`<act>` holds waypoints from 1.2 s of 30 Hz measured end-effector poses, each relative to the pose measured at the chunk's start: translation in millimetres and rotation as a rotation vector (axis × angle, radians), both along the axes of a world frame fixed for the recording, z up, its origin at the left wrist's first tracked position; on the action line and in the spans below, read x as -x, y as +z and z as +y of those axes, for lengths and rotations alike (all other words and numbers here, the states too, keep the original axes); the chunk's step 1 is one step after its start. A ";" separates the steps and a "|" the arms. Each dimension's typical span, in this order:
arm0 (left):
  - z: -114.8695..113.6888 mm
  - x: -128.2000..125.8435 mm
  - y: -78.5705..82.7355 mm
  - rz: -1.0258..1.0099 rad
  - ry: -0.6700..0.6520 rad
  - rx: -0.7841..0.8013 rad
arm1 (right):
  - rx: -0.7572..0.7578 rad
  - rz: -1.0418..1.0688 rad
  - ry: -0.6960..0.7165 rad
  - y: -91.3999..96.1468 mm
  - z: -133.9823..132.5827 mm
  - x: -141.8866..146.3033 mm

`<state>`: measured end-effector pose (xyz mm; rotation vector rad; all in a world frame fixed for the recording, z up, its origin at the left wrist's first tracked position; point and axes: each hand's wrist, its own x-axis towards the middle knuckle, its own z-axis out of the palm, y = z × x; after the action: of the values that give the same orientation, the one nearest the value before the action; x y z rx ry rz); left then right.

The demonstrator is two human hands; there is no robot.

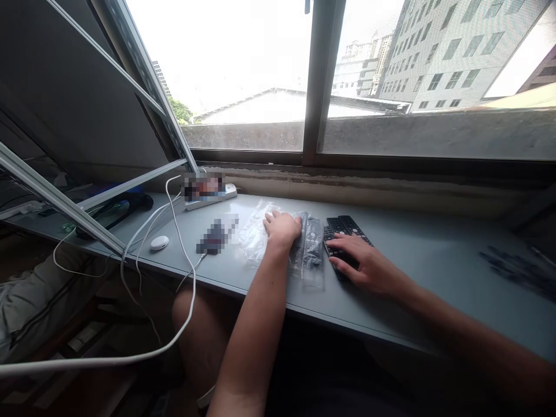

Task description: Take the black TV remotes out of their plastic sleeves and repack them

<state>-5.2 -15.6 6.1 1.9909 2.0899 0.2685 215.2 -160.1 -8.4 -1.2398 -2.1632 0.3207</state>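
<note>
Palm down, my left hand (282, 226) lies with spread fingers on a pile of clear plastic bags (253, 234). Just right of it, a bagged black remote control (311, 246) sits on the desk, its clear wrapping reaching toward the front edge. My right hand (365, 266) rests over several black remote controls (354, 225) lying side by side, fingers stretched out and thumb apart. It partly covers their buttons and lower ends.
The grey desk (434, 255) runs below a window. A white power strip (211, 197), a blurred-out phone-like item (215, 236) with a cord, and a round white object (159, 242) are to the left. White cables (191, 289) loop before a metal frame (143, 87). Dark items (516, 266) lie right.
</note>
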 end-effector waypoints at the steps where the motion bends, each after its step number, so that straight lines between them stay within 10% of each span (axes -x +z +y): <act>1: -0.1 0.1 0.1 0.001 -0.001 0.000 | -0.001 -0.001 -0.001 -0.1 0.0 0.1; 9: -7.9 2.1 10.9 -0.082 -0.022 -0.198 | -0.008 -0.014 -0.003 -1.1 0.2 0.0; 15: -10.9 -6.9 23.5 -0.446 -0.376 -0.583 | -0.019 -0.009 -0.012 -0.5 0.8 -0.4; 27: -17.3 -28.7 21.5 -1.593 -0.691 0.104 | -0.118 0.014 -0.057 2.7 -0.6 -1.5; 36: -25.0 -23.2 26.4 -1.909 -0.733 0.364 | -0.141 0.124 0.135 13.9 -5.4 4.6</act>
<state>18.0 -40.6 32.4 1.0288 0.1605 0.9620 210.6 -165.6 5.5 -0.9736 -2.1279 0.2880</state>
